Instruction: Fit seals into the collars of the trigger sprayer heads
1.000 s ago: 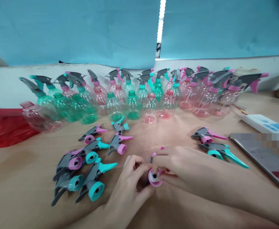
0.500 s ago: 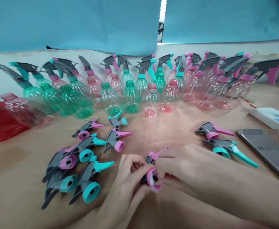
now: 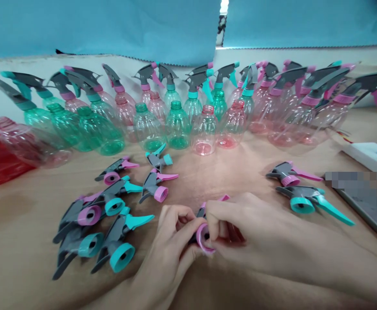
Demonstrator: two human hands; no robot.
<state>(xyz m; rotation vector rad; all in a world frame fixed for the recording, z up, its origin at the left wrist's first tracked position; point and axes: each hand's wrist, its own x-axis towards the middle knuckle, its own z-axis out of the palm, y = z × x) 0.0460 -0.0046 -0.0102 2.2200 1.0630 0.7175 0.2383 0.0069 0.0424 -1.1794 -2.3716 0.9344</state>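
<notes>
Near the front of the table, my left hand (image 3: 173, 236) grips a grey trigger spray head (image 3: 200, 238) between thumb and fingers. Its pink screw collar faces me, and part of its pink trigger shows above my knuckles. My right hand (image 3: 240, 230) is closed, with thumb and fingertips pinched at the right rim and mouth of that collar. Anything small in this pinch is hidden. To the left lie several loose spray heads with turquoise or pink collars, among them a turquoise one (image 3: 119, 243). On the right are a pink-collared spray head (image 3: 287, 173) and a turquoise-collared one (image 3: 301, 200).
Along the back stand several clear bottles, some uncapped like the pink one (image 3: 204, 133), others fitted with spray heads. A tilted pink bottle (image 3: 30, 144) is by a red bag (image 3: 1, 161) at left. A dark flat device (image 3: 366, 202) and a white box (image 3: 372, 154) lie at right.
My right hand has shifted slightly and its fingers have curled more at the collar's rim. My left hand keeps its hold on the spray head. The view has tilted down slightly.
</notes>
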